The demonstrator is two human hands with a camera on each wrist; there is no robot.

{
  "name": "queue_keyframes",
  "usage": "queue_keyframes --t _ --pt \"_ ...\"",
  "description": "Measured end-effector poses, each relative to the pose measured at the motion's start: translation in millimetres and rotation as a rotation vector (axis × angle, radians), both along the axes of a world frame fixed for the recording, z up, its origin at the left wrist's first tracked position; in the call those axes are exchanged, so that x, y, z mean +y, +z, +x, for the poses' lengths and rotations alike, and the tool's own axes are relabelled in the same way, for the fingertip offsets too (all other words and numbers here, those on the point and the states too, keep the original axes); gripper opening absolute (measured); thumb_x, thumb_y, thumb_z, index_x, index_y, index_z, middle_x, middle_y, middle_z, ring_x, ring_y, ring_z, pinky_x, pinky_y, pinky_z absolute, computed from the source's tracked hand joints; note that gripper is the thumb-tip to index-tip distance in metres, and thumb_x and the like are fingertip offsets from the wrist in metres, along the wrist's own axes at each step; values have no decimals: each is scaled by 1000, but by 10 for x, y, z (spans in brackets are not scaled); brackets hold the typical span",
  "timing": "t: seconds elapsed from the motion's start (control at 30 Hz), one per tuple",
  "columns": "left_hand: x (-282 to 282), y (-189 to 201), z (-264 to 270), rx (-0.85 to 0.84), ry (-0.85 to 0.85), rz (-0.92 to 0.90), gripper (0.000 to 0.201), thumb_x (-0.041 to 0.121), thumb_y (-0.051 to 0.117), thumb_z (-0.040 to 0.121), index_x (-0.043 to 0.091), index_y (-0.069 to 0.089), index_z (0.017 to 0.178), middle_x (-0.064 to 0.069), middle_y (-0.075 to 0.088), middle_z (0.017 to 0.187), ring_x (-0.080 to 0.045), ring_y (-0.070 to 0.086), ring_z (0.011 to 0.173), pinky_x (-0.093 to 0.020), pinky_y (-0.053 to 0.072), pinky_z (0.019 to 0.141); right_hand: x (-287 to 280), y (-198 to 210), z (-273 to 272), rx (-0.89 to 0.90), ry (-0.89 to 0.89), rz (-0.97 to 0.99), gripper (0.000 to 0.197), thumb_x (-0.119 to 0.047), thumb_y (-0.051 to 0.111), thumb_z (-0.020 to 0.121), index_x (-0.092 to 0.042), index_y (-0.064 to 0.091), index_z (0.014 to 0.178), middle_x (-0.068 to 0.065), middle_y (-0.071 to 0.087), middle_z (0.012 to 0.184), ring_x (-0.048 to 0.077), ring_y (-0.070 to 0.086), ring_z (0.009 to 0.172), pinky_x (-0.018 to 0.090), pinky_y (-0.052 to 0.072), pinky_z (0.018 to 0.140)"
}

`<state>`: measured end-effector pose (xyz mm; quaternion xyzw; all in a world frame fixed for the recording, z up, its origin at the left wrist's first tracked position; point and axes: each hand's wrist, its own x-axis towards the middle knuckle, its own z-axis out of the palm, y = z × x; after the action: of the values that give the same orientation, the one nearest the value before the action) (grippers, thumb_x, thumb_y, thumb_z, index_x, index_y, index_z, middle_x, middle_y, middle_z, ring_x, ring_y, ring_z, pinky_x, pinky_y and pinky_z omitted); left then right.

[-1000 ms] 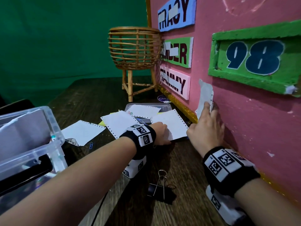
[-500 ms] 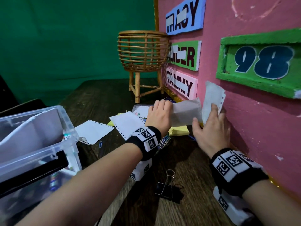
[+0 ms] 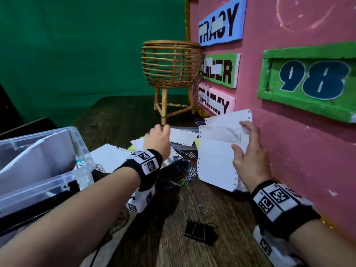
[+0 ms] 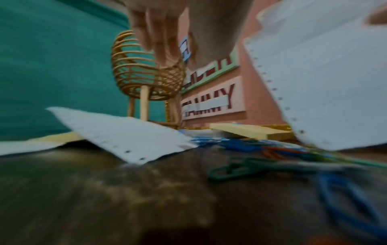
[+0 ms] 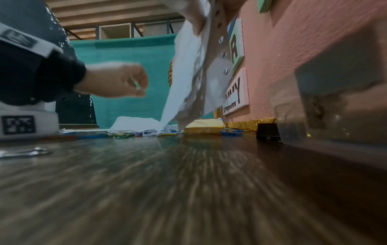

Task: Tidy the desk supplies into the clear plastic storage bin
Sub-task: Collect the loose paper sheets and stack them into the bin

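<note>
Pinching upright papers (image 3: 217, 157) near the pink wall, the right hand (image 3: 250, 160) is gripping them; the left hand (image 3: 157, 139) is hovering, fingers loosely curled, over paperclips (image 3: 187, 170). Bin (image 3: 44, 170) is sitting left.

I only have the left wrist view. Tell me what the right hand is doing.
Observer: The right hand holds several sheets of paper upright, close to the pink wall.
Operator: Now find me the bin.
Observer: The clear bin stands open on the left side of the desk, with a white sheet leaning inside it.
</note>
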<state>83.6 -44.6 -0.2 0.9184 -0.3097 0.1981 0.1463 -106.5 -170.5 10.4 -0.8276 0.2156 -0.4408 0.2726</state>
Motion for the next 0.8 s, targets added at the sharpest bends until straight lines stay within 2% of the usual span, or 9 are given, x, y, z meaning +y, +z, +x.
queue_keyframes --t 0.07,0.13,0.2,0.33,0.43,0.5,0.57,0.67,0.8 --pt "121 -73 196 267 216 133 43 29 50 93 10 38 130 -15 49 128 -33 51 118 -41 45 93 7 1 -2 -8 0 -31 64 4 51 87 -35 33 134 14 62 115 35 62 73 21 36 68" --pt "182 -147 362 409 286 175 57 38 54 89 11 36 136 -13 50 132 -31 53 120 -38 47 93 -6 -16 15 -35 3 -79 63 8 49 87 -36 38 130 15 61 98 21 53 59 18 34 65" --pt "202 -182 413 461 308 275 63 42 53 90 11 31 140 -14 42 140 -32 47 127 -40 42 99 -48 -48 35 -39 -18 -105 56 15 45 84 -23 55 124 8 50 83 10 52 61 14 32 64" --pt "177 -209 436 478 329 294 63 29 58 87 2 33 138 -19 46 134 -33 49 124 -40 43 102 -88 -85 76 22 -36 -55 48 26 41 71 -5 74 88 13 52 95 34 58 97 8 32 72" --pt "137 -120 375 504 283 214 58 19 57 89 0 36 140 -16 51 136 -29 52 124 -35 43 101 -82 -58 79 67 -87 -63 49 24 41 74 -2 71 101 20 56 111 36 56 104 15 36 88" --pt "97 -58 327 481 183 113 47 9 47 93 4 40 140 -16 48 137 -30 49 126 -35 41 102 -73 -41 69 95 -116 -65 50 19 40 78 -5 66 113 20 54 120 36 54 109 28 41 94" --pt "49 -21 227 404 85 -12 38 -2 41 90 6 54 125 -16 46 131 -32 50 119 -35 42 99 -56 -24 61 122 -141 -53 49 12 41 82 -8 61 122 22 49 129 38 51 116 34 42 97" --pt "-4 -1 68 213 -69 -207 34 -11 42 82 8 56 107 -12 43 117 -29 50 103 -33 43 86 -37 -2 42 190 -158 2 48 1 43 85 -12 51 131 20 38 143 36 41 129 34 36 102" --pt "26 66 -56 53 -188 -392 29 -13 48 78 8 52 99 -3 37 103 -17 41 86 -26 42 76 -36 2 36 197 -145 30 47 -4 45 87 -10 46 134 20 38 140 37 46 120 33 37 98"
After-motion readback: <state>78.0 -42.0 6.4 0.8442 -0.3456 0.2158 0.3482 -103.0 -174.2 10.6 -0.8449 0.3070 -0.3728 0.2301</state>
